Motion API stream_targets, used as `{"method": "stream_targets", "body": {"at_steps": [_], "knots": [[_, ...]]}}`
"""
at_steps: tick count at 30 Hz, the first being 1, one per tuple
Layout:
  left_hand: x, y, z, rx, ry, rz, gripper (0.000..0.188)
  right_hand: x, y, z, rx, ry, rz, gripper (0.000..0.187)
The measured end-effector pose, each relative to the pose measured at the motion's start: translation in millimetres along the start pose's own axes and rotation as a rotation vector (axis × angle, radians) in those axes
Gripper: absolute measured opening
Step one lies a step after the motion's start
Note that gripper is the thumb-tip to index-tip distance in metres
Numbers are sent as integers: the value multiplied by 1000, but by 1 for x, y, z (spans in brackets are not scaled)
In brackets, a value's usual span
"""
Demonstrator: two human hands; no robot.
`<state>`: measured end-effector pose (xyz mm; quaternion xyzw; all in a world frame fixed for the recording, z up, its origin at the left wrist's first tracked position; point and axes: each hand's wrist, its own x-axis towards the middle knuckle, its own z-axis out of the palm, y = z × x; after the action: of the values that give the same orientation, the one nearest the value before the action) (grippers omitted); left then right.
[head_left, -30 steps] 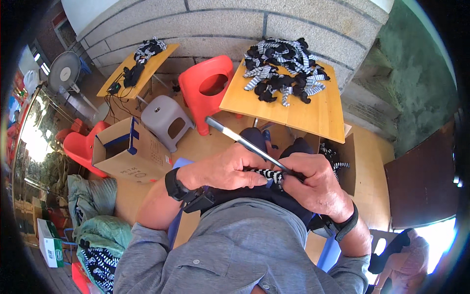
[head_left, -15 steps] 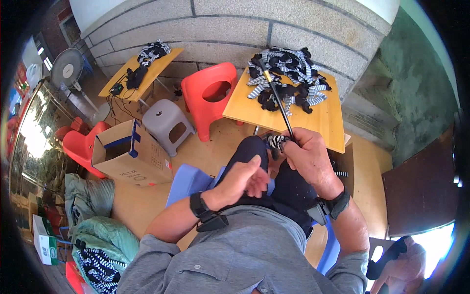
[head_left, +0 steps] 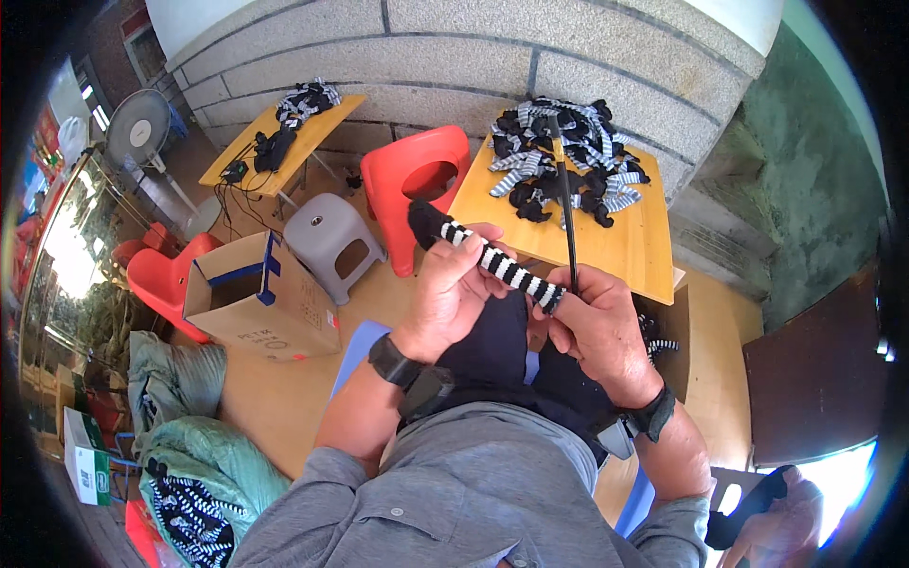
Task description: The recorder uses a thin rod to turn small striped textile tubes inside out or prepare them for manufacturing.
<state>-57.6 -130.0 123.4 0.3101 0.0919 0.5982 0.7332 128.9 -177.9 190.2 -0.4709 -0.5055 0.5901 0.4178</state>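
A black-and-white striped knitted sock (head_left: 502,266) with a black end stretches between my two hands above my lap. My left hand (head_left: 453,284) is closed round it close to the black end. At its other end, my right hand (head_left: 598,322) grips the dark edge between thumb and fingers. That same hand also holds a thin black rod (head_left: 566,213) with a yellowish band, which points up and away toward the table. How far the rod's lower end reaches is hidden by my right hand.
A yellow table (head_left: 625,251) ahead carries a pile of striped socks (head_left: 559,142). To the left stand a red stool (head_left: 383,180), a grey stool (head_left: 327,227) and a cardboard box (head_left: 275,308). A green sack (head_left: 213,454) of striped knitwear lies at lower left.
My left hand has moved up and closed on the sock, which was bunched at my right hand and is now drawn out long to the left. The rod has swung more upright.
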Motion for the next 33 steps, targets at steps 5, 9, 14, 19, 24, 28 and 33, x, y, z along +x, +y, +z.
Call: {"method": "stream_targets", "body": {"at_steps": [5, 9, 14, 19, 24, 28, 33], "knots": [[-4, 21, -6, 121, -69, 67, 29, -1, 2, 1, 78, -22, -14, 9], [-4, 27, -10, 91, -27, 105, 24, -4, 2, -2, 1, -46, -13, 10], [2, 35, -12, 73, 44, 128, 21, -33, -1, -16, -134, 149, -126, 21], [6, 46, -7, 89, 95, 178, 23, -68, 20, -43, -383, 163, -174, 24], [10, 48, -2, 97, 71, 215, 23, -90, 20, -44, -682, 168, -343, 17], [11, 48, 4, 97, 59, 215, 23, -93, 17, -41, -779, 146, -417, 10], [11, 45, 6, 104, 46, 212, 22, -91, 16, -42, -793, 143, -434, 10]]}}
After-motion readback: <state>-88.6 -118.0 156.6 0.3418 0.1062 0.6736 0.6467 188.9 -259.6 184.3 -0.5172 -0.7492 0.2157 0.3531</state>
